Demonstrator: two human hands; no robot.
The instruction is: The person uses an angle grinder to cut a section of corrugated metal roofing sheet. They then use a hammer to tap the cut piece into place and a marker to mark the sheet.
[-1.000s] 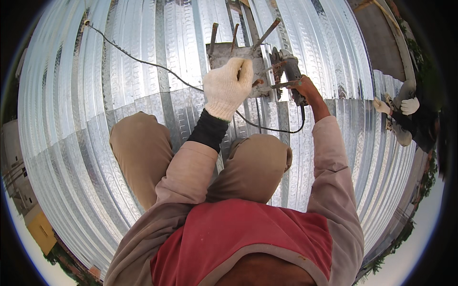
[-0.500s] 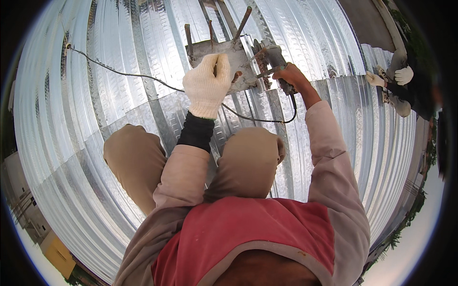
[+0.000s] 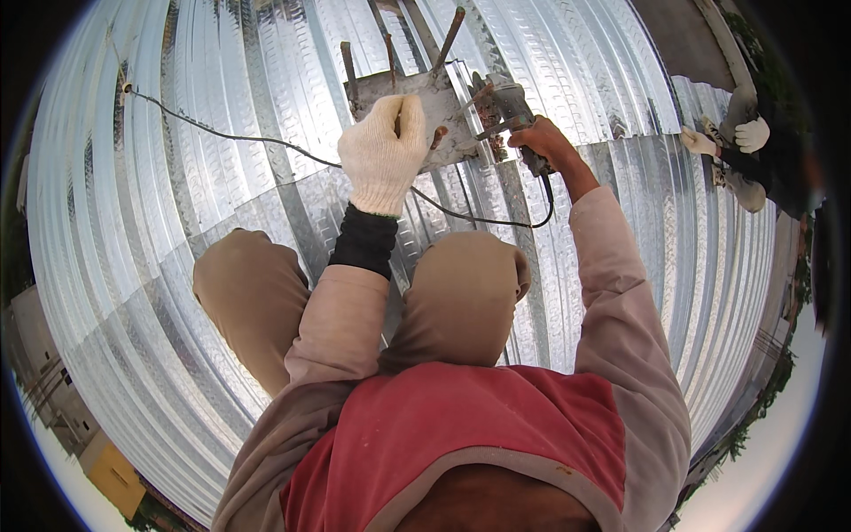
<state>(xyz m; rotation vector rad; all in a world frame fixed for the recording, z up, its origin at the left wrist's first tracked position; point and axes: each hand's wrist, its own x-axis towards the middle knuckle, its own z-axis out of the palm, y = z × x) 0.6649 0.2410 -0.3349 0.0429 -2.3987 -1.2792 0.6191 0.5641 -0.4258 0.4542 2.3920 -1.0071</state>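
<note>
My right hand (image 3: 551, 144), bare, is wrapped round the body of a dark angle grinder (image 3: 511, 103). The grinder stands at the right edge of a rough grey concrete stub (image 3: 454, 133) set in the metal sheeting. My left hand (image 3: 381, 155), in a white knit glove, is closed in a fist over the concrete's near edge; what it holds, if anything, is hidden. Rusty rebar ends (image 3: 448, 40) rise from the far side of the concrete. A short rebar end (image 3: 439, 136) shows just right of the glove. The grinder's black cord (image 3: 470, 217) passes beneath my left wrist.
Ribbed shiny metal sheets (image 3: 222, 191) spread all around, with a seam crossing them. The cord leads to a connector (image 3: 128, 87) at the far left. Another person's gloved hand (image 3: 752, 135) is at the right edge. My bent knees (image 3: 461, 297) are near the concrete.
The grinder and my right hand have shifted very slightly to the right. My left fist has moved up a little and stays closed.
</note>
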